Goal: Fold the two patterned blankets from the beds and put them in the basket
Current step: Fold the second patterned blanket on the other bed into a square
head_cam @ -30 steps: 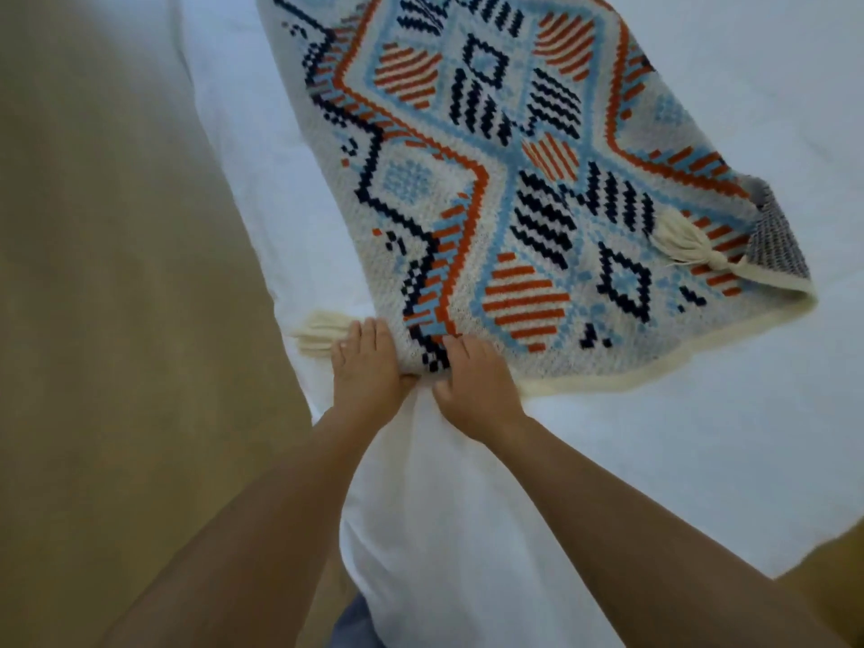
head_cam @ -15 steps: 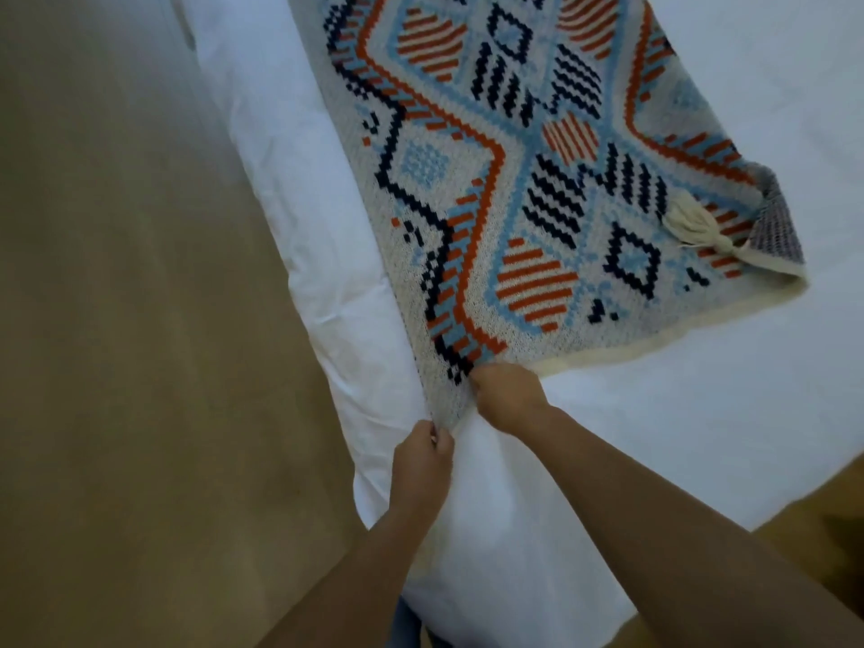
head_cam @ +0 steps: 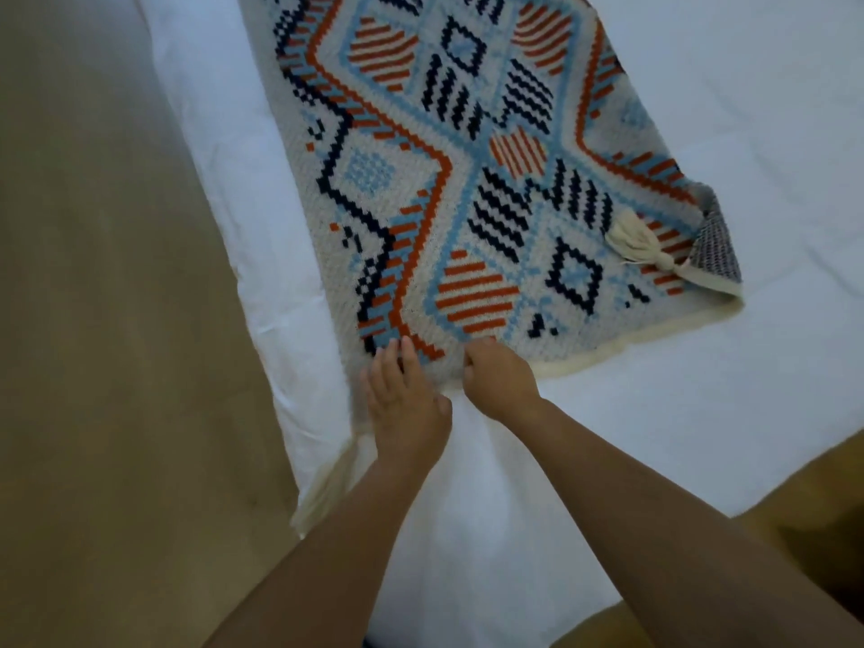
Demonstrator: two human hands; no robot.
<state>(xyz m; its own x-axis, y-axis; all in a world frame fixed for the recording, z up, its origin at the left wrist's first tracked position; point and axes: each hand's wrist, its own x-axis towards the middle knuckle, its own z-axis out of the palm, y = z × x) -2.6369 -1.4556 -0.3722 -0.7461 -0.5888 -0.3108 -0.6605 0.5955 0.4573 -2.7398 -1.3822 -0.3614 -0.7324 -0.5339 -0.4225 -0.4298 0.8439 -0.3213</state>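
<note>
A knitted patterned blanket (head_cam: 467, 189) in grey, light blue, orange and navy lies spread on the white bed (head_cam: 701, 413). My left hand (head_cam: 402, 399) rests on its near left corner with the fingers laid flat. Just to the right, my right hand (head_cam: 500, 376) grips the blanket's cream near edge with curled fingers. The far right corner is turned over, showing a dark underside (head_cam: 715, 250) and a cream tassel (head_cam: 636, 240). Another cream tassel (head_cam: 327, 479) hangs over the bed's edge below my left hand. No basket and no second blanket are in view.
Tan floor (head_cam: 103, 367) runs along the bed's left side and shows again at the bottom right (head_cam: 804, 516). The bed's left edge (head_cam: 262, 292) runs diagonally close to the blanket's left side.
My left hand, which pinched the near corner low at the bed's edge, has moved up and now lies flat on that corner. My right hand still holds the near edge.
</note>
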